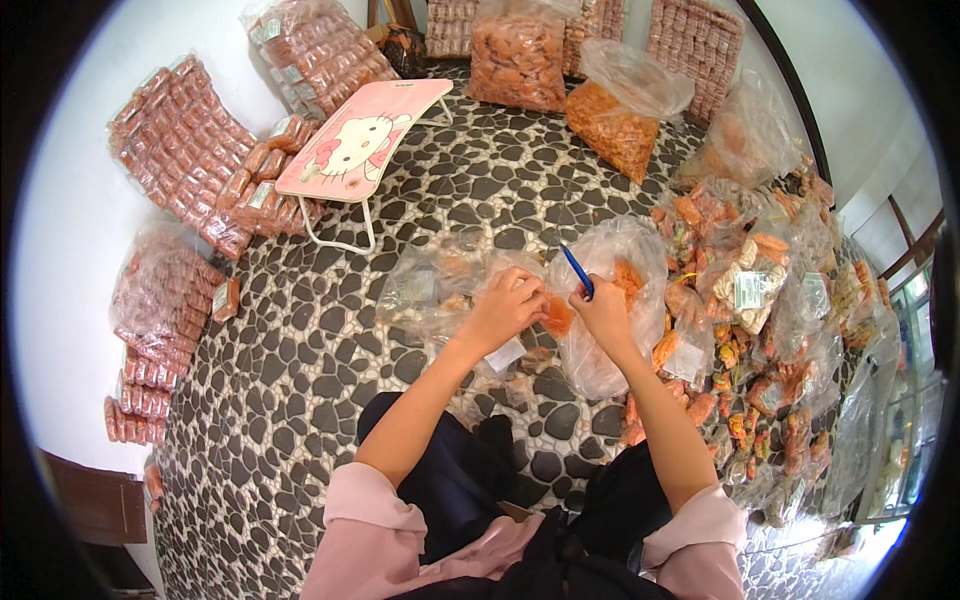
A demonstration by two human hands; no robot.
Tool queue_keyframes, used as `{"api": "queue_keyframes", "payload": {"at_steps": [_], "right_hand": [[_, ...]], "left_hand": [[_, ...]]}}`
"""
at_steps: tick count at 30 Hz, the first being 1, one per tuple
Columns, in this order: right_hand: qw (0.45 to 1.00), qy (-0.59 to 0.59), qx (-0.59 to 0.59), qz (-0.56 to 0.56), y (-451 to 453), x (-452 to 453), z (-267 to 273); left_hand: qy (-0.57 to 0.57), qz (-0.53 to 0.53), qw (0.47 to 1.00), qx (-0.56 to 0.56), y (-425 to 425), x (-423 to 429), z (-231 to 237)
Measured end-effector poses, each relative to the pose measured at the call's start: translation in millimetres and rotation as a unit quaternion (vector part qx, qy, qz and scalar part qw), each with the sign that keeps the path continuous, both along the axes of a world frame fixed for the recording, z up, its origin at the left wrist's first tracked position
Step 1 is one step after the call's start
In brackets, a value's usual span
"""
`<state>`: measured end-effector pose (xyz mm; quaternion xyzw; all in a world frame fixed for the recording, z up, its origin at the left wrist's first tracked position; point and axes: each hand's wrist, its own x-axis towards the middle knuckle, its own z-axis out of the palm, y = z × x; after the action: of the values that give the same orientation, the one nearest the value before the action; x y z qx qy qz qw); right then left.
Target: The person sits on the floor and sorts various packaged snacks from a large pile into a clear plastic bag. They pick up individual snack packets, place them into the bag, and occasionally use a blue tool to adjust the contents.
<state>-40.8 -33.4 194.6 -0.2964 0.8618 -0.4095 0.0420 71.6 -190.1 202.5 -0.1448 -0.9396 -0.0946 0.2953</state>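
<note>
My left hand (512, 306) is closed on a small clear plastic packet (557, 316) with orange contents. Close to the packet's right side, my right hand (602, 306) grips a blue tool (576, 266), perhaps a pen or cutter, its tip pointing up and away. Beneath and beside my right hand lies a large clear plastic bag (600, 369) holding some orange food pieces (628, 280). To the left of my left hand, clear plastic bags (415, 289) with labels and a few contents lie on the floor. Whether the packet is sealed cannot be told.
A pink folding table (356, 146) stands at the back left. Stacked packets (184, 150) line the left wall. Many filled bags and packets (750, 289) are heaped at the right. A big bag of orange snacks (615, 124) and another full bag (517, 64) stand at the back.
</note>
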Motion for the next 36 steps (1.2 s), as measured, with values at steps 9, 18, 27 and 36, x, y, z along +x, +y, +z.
{"api": "queue_keyframes", "payload": {"at_steps": [9,18,27,36], "right_hand": [[0.998,-0.047,-0.004,0.035,-27.0,-0.5,-14.9],[0.988,-0.039,-0.055,0.14,-25.5,3.7,-5.3],[0.998,0.006,-0.054,0.011,-11.9,-2.9,-18.2],[0.93,-0.349,-0.084,0.078,34.0,-51.2,-9.2]], "left_hand": [[-0.042,0.005,0.998,0.039,-14.7,10.9,-12.1],[-0.038,-0.055,0.996,0.061,-14.5,7.2,-10.7],[-0.059,-0.072,0.989,0.117,6.7,-0.9,-15.1],[-0.129,-0.094,0.929,0.334,22.5,-56.1,-35.9]]}}
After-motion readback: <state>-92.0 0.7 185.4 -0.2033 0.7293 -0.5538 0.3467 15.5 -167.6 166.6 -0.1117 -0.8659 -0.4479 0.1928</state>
